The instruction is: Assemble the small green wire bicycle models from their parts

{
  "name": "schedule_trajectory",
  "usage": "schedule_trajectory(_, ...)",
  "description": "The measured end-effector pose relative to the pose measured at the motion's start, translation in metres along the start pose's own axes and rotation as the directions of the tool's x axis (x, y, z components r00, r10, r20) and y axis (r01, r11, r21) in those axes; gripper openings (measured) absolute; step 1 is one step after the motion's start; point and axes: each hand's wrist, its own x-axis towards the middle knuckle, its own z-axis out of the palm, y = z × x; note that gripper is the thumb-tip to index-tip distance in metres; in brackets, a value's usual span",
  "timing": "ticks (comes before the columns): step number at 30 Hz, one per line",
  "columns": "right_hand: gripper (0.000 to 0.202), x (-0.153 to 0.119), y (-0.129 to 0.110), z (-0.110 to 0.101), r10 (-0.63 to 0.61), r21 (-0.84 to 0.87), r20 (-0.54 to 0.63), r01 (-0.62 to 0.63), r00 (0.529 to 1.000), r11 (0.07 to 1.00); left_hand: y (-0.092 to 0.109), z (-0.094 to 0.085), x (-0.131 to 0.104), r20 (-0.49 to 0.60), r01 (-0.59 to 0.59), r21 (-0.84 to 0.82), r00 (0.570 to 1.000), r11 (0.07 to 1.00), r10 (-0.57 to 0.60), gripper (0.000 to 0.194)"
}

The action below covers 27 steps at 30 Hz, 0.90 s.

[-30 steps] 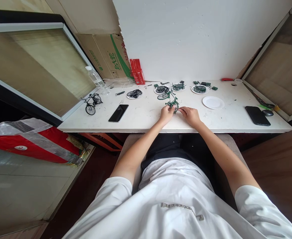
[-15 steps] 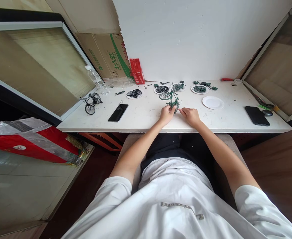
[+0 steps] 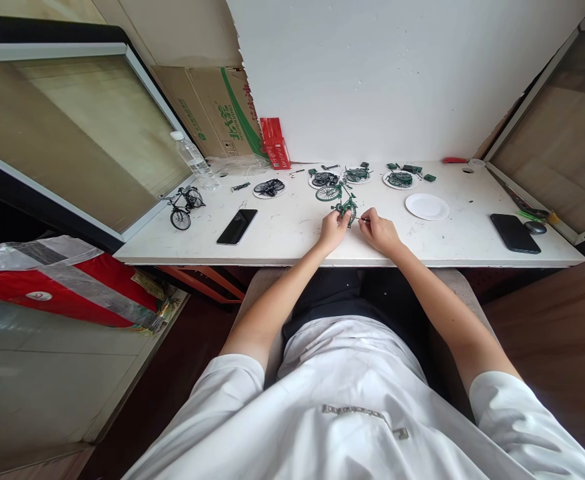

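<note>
My left hand [image 3: 334, 231] is closed on the near end of a green model bicycle [image 3: 341, 199], close to one of its wheels. The bicycle's other wheel points away toward the back left. Just right of it, my right hand [image 3: 378, 231] pinches a thin dark rod-like tool [image 3: 362, 219], whose tip points at the near wheel. Whether the tip touches the bicycle I cannot tell. Behind the bicycle, plates hold dark and green model parts [image 3: 324, 179].
A black model bicycle [image 3: 185, 206] stands at the left, near a phone [image 3: 237, 227] and a water bottle [image 3: 195, 161]. To the right are a white plate [image 3: 427, 207], a black phone [image 3: 515, 233] and a mouse [image 3: 536, 227]. A red box [image 3: 275, 144] stands at the back.
The green bicycle has turned slightly, its far wheel shifting left. My right hand has changed its finger position, and the thin dark tool now shows between its fingers.
</note>
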Motion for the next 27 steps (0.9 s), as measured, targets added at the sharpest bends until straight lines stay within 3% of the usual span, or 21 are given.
schedule_trajectory(5, 0.038, 0.001, 0.005, 0.004, -0.051, 0.007, 0.033, 0.051, 0.998, 0.999, -0.005, 0.001, 0.002, -0.009, 0.013, -0.04, 1.0, 0.999, -0.014, 0.06)
schedule_trajectory(27, 0.063, 0.004, 0.003, 0.002, 0.015, -0.153, 0.044, -0.008, 0.999, 0.988, 0.009, -0.003, -0.002, 0.041, -0.062, 0.032, 0.997, 0.998, 0.061, 0.053)
